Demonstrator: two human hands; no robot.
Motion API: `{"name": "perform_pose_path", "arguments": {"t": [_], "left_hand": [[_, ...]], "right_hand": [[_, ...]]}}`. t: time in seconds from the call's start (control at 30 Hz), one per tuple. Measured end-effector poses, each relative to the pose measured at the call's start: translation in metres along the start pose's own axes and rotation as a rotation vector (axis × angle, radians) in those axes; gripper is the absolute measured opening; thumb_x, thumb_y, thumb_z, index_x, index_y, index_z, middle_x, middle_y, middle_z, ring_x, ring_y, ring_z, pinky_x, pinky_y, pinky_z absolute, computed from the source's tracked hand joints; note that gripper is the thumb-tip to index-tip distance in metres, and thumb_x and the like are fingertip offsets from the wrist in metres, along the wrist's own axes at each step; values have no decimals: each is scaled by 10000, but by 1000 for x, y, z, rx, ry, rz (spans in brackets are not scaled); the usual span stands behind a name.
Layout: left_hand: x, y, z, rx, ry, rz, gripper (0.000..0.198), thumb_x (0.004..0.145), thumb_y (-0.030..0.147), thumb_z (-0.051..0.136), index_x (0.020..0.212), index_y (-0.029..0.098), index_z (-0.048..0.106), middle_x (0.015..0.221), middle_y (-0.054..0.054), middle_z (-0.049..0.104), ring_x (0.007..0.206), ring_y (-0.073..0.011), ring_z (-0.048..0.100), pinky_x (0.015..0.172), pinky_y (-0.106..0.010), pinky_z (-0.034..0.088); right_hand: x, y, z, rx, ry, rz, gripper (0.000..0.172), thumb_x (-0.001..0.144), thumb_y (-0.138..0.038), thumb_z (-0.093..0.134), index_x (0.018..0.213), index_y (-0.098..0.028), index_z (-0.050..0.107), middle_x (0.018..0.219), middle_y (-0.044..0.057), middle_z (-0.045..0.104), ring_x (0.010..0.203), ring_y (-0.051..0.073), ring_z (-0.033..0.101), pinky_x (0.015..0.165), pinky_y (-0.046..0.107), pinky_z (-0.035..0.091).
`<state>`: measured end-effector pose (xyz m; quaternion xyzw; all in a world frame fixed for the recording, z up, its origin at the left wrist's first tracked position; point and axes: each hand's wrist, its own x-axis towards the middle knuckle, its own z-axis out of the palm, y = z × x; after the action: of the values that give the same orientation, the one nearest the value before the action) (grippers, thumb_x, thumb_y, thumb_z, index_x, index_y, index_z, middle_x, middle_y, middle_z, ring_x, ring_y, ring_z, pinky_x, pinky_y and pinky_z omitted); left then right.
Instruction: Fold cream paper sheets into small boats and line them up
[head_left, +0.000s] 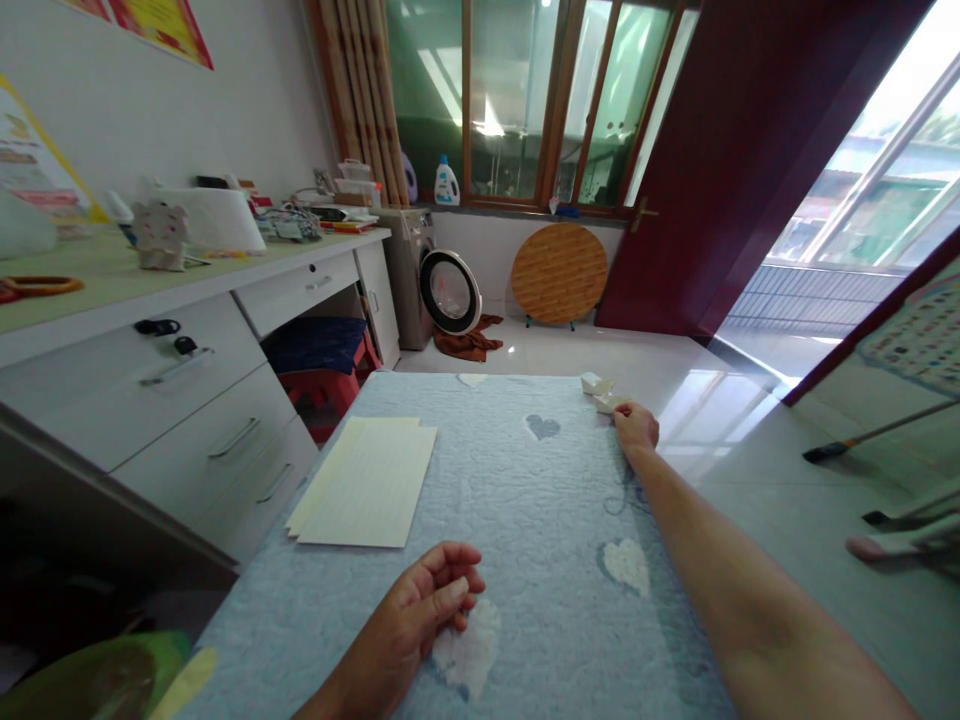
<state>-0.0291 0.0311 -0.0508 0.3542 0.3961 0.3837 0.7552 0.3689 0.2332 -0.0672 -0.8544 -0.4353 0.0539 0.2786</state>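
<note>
Left hand (429,612): fingers loosely curled, apart; right hand (637,428): fingers pinched on folded paper (605,404).

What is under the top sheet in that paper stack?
Another pale sheet shows along the left and far edges of the top sheet, with the blue cloth around both. Anything else underneath is covered.

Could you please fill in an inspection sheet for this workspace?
Surface: light-blue quilted cloth with a heart pattern.
Job's things: overlapping paper sheets on the left; folded paper pieces at the far right corner.
Clutter: reddish-brown cloth on the floor; assorted items along the desk.
Hands: left hand loosely curled, nothing visibly held; right hand fingertips at the nearer folded piece, grip unclear.
Cables: tangled bundle on the desk, possibly cords; too small to tell.
Surroundings: washing machine, door open; round wooden tabletop below the window.
</note>
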Motion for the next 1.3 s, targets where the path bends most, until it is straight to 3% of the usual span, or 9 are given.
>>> {"name": "perform_pose_path", "arguments": {"t": [0.2,0.33,0.43,0.53,0.7,0.87,1.0,1.13,1.3], "left_hand": [[-1,2,2,5,0,-2,363,758,328,780,1072,187,664,919,-39,670,773,-124,571,695,-222,448],[-1,2,1,19,-10,-1,355,774,322,758,1084,180,656,930,-41,667,783,-123,568,706,-222,447],[-2,3,1,29,-17,9,357,775,326,749,1085,179,651,927,-38,662,778,-121,563,709,-223,445],[-4,4,2,67,-38,19,362,771,333,745,1085,182,645,924,-36,658,769,-122,564,699,-225,441],[-7,8,8,224,-17,107,338,787,355,690,1063,169,634,897,-35,648,759,-135,549,671,-233,421],[-7,19,11,500,61,239,179,808,330,596,799,153,618,724,5,574,686,-132,496,639,-239,371],[-6,22,10,828,-1,268,122,801,239,548,727,164,611,630,33,508,614,-127,464,596,-244,339],[-11,25,11,1071,-36,343,134,765,167,511,739,170,643,698,8,579,672,-142,532,630,-239,363],[-26,49,0,1278,-163,306,142,739,189,545,773,190,683,810,-22,658,728,-165,588,648,-240,381]], "right_hand": [[0,-5,-1,-2,10,17,271,953,-359,590,1136,-161,622,1140,71,643,963,194,642,839,398,549],[-8,-9,-6,6,46,24,255,928,-309,604,1144,-175,624,1026,58,678,920,200,648,817,372,525],[-21,-10,-13,15,80,28,361,872,-208,578,1232,-183,583,945,73,704,909,234,657,779,336,488],[-42,-13,-21,28,90,-8,442,848,-173,510,1289,-148,533,1042,116,697,961,258,649,792,344,471],[-96,-30,-30,67,-64,-266,360,800,-158,516,1141,-128,626,1093,120,686,1005,230,631,886,325,454],[-171,-58,-30,122,-346,-614,207,807,-179,534,934,-181,697,971,60,718,947,199,640,892,300,453],[-216,-80,-28,130,-486,-793,157,802,-172,572,887,-186,703,924,55,722,924,206,634,873,307,448],[-236,-96,-25,128,-532,-879,204,784,-121,589,951,-175,695,1021,69,719,1011,217,617,935,319,420],[-246,-112,-18,118,-552,-924,202,786,-103,595,951,-169,689,1052,86,715,1049,228,615,956,335,416]]}}
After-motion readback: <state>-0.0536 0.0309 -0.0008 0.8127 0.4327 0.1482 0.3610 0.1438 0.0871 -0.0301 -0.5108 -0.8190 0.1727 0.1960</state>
